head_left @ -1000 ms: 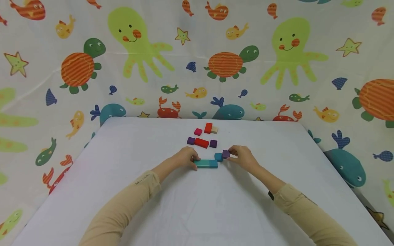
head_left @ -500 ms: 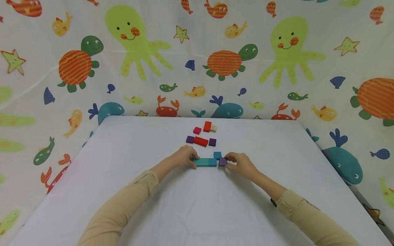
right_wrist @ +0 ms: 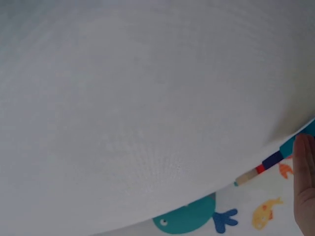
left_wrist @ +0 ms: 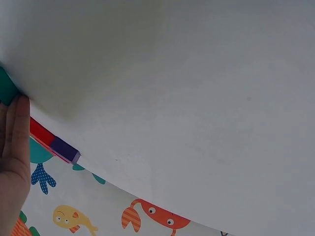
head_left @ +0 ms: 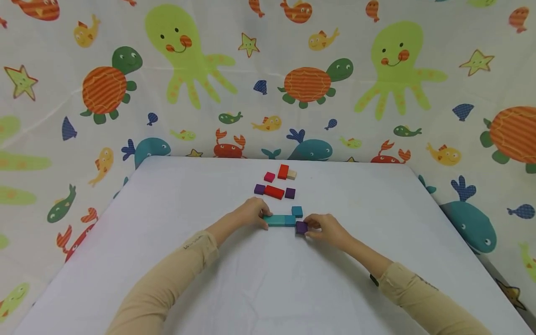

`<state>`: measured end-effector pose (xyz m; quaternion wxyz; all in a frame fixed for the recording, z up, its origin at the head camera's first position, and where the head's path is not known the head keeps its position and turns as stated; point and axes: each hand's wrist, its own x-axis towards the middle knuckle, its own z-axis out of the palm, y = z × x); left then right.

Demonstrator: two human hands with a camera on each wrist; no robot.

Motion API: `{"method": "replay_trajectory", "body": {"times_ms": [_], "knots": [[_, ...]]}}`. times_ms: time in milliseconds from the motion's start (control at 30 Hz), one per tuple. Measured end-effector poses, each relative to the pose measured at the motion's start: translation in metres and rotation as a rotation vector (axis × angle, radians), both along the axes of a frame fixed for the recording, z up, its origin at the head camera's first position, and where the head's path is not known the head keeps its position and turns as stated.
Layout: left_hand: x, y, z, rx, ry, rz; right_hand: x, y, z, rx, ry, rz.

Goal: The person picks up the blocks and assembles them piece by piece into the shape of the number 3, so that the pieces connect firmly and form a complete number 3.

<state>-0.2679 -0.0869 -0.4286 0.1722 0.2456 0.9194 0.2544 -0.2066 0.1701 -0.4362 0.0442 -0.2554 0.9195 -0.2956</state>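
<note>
In the head view my left hand (head_left: 251, 213) grips the left end of a long teal block (head_left: 276, 220), thumb in front and fingers behind. A blue block (head_left: 290, 220) lies end to end with it on the right. My right hand (head_left: 328, 229) pinches a purple cube (head_left: 301, 227) by its right side, close to the blue block's front right corner. Another blue cube (head_left: 297, 211) sits just behind the row. The left wrist view shows my fingers against a teal block (left_wrist: 7, 88) at the left edge; the purple cube is hidden in the right wrist view.
Farther back lie a purple block (head_left: 259, 189), a red block (head_left: 274, 192) and a second purple cube (head_left: 290, 193). Behind them are a pink block (head_left: 269, 177), an orange-red block (head_left: 283, 171) and a beige block (head_left: 291, 175). A sea-animal curtain (head_left: 268, 93) hangs beyond the white table (head_left: 268, 288).
My right hand has brought the purple cube from beside the rear blue cube toward the front, to the near right corner of the row. My left hand keeps its grip on the teal block.
</note>
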Motion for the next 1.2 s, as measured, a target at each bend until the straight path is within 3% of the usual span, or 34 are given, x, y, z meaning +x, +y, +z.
{"method": "replay_trajectory", "body": {"times_ms": [600,1200], "knots": [[-0.001,0.0,-0.001,-0.007,-0.003,-0.006,-0.002,-0.003,0.003,0.095,-0.069,0.036],[0.0,0.0,-0.001,-0.001,-0.007,0.006,-0.005,-0.009,-0.001,0.194,0.049,0.038]]}}
